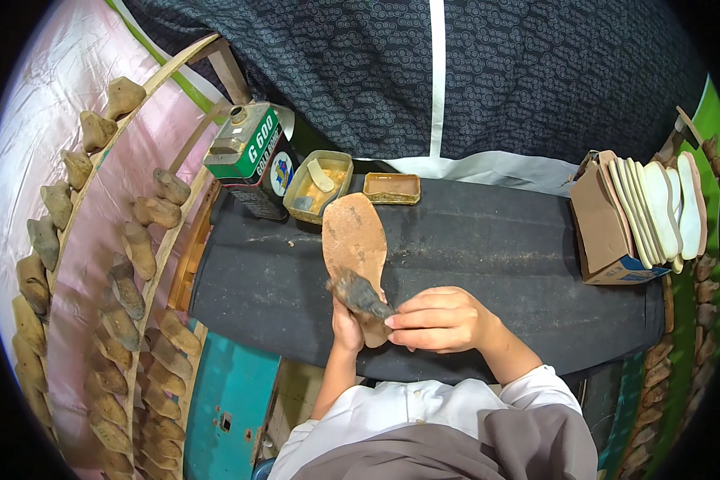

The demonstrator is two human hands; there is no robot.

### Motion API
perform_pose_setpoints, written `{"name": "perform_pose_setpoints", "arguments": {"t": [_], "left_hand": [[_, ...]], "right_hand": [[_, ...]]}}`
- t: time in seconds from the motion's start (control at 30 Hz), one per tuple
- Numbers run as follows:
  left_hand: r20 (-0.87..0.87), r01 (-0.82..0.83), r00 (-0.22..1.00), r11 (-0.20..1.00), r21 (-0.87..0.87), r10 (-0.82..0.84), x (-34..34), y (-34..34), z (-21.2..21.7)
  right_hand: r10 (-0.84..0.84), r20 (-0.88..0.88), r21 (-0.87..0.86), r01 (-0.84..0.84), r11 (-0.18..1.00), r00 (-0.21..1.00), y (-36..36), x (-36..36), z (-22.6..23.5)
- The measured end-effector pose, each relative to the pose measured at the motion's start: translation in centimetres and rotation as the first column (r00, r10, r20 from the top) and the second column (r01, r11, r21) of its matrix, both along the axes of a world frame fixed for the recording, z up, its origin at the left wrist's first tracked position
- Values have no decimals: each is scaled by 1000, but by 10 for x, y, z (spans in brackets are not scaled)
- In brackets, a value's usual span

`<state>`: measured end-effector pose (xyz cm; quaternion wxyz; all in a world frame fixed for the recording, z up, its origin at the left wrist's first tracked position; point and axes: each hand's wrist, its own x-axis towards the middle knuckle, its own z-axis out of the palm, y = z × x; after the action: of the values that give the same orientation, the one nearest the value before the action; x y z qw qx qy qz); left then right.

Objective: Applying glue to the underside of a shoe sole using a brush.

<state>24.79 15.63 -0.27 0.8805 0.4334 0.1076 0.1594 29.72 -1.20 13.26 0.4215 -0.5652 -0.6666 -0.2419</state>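
Note:
A tan shoe sole [354,234] is gripped near its heel end by my left hand [346,326], whose fingers are partly hidden behind it. Across the sole's lower half lies a dark, frayed brush [358,294], grey toward its right end and brownish at its tip. My right hand [440,320] pinches the brush's right end between thumb and fingers. Dark smudges mark the upper face of the sole. Both hands are over the near middle of the black-covered table [488,264].
Along the table's far left side stand a green and black metal can [252,160], a tub [318,188] of yellowish material and a small tray [392,189] of brown stuff. Pale soles fill a cardboard box [604,224] at right. Racks of wooden shoe lasts [138,248] flank the table.

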Motion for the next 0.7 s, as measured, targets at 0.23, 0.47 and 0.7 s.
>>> {"name": "perform_pose_setpoints", "arguments": {"t": [0.23, 0.47, 0.7], "left_hand": [[5, 90, 996, 990, 112, -91, -6, -24, 37], [151, 200, 969, 980, 3, -198, 2, -41, 43], [356, 379, 851, 921, 92, -385, 7, -67, 50]], "right_hand": [[-197, 5, 132, 195, 972, 980, -17, 7, -1], [-85, -120, 92, 96, 991, 989, -53, -2, 3], [-285, 39, 180, 274, 945, 958, -73, -1, 15]]}}
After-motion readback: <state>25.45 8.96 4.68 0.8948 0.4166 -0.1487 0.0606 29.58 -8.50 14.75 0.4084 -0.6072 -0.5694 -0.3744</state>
